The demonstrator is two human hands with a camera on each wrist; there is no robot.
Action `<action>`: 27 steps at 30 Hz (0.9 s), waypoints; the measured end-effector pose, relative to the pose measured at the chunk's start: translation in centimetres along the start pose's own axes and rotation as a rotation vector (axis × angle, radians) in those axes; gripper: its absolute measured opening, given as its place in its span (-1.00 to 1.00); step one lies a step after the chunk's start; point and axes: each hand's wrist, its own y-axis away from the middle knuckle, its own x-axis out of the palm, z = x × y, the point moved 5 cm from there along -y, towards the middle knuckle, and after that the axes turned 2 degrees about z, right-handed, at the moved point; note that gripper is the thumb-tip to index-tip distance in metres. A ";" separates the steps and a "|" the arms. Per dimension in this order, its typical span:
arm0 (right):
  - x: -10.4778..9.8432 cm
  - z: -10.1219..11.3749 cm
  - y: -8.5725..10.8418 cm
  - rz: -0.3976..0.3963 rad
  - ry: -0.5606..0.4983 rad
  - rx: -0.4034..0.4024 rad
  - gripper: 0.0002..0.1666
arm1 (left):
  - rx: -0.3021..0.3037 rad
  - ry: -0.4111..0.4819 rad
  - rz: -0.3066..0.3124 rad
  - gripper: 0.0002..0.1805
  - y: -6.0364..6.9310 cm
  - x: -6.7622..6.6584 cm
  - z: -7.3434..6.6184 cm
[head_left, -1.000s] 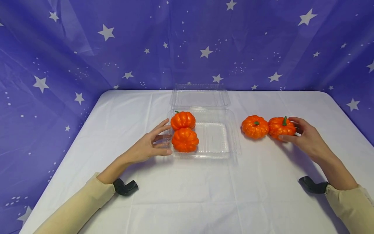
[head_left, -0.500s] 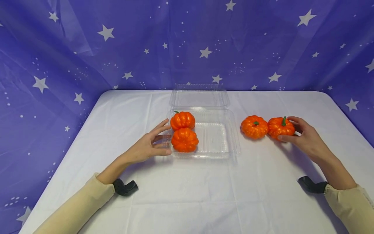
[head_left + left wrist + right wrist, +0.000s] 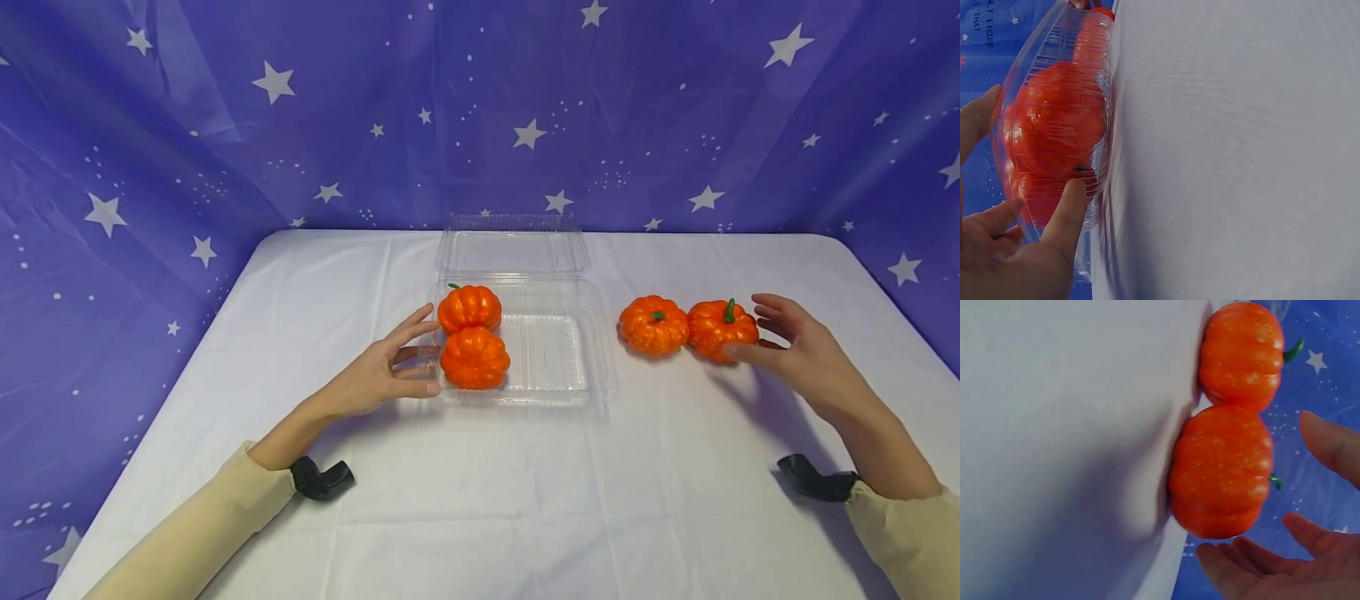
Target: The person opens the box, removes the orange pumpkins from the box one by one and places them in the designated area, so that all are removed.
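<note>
Head view gives me the right grip [image 3: 810, 358], fingers loosely spread, holding nothing, just beside the outer pumpkin [image 3: 716, 332]; whether a fingertip touches, I cannot tell. This pumpkin sits on the desk [image 3: 487, 500], its green stem [image 3: 730, 311] upward, its long axis level, from left to right. The inner pumpkin [image 3: 652, 329] touches it, also stem upward. Farther, I see the left grip [image 3: 375, 375], fingers spread at the left wall of the clear container [image 3: 551, 354], beside two more pumpkins [image 3: 476, 358] inside.
</note>
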 end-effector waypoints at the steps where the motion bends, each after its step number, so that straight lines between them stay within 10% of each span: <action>1: -0.1 0.2 0.1 -0.005 -0.001 -0.003 0.00 | -0.002 0.003 0.001 -0.09 0.0 0.0 0.0; 27: 4.3 8.7 2.1 0.103 -0.016 -0.197 -0.23 | 0.006 0.018 0.010 -0.09 0.0 0.0 0.2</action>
